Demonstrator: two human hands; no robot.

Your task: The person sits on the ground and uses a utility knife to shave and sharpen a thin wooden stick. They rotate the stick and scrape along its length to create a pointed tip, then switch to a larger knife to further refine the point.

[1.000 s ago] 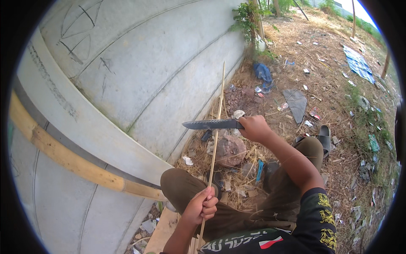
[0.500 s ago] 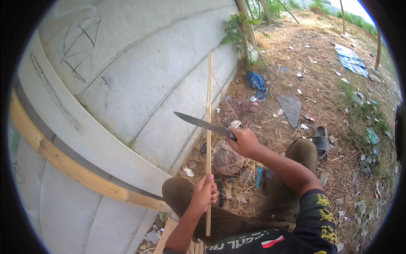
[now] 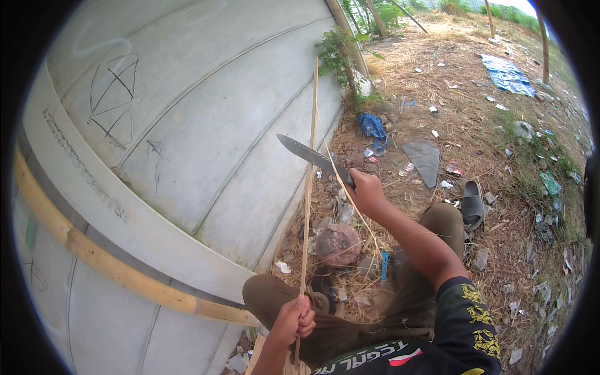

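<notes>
My left hand [image 3: 294, 320] is closed around the lower part of a long, thin bamboo strip [image 3: 305, 237], which slants up in front of the wall. In my right hand [image 3: 369, 191] is a large knife [image 3: 307, 152], gripped by its dark handle with the blade pointing up and left. The blade crosses the strip above its middle. A thin pale sliver [image 3: 361, 217] runs from near the strip's top, past the knife, and curves down to the right; whether it is still joined at the top is hard to tell.
A grey panel wall [image 3: 231, 119] stands on the left, with a bamboo pole [image 3: 125, 272] along it. Between my legs lies a rounded stone [image 3: 338, 245]. A grey sandal [image 3: 472, 205], a blue plastic bag [image 3: 372, 132] and litter lie on the straw-covered ground.
My left hand has come down toward me with the strip, which now leans slightly. The knife sits a little farther right, and a longer sliver hangs beside it.
</notes>
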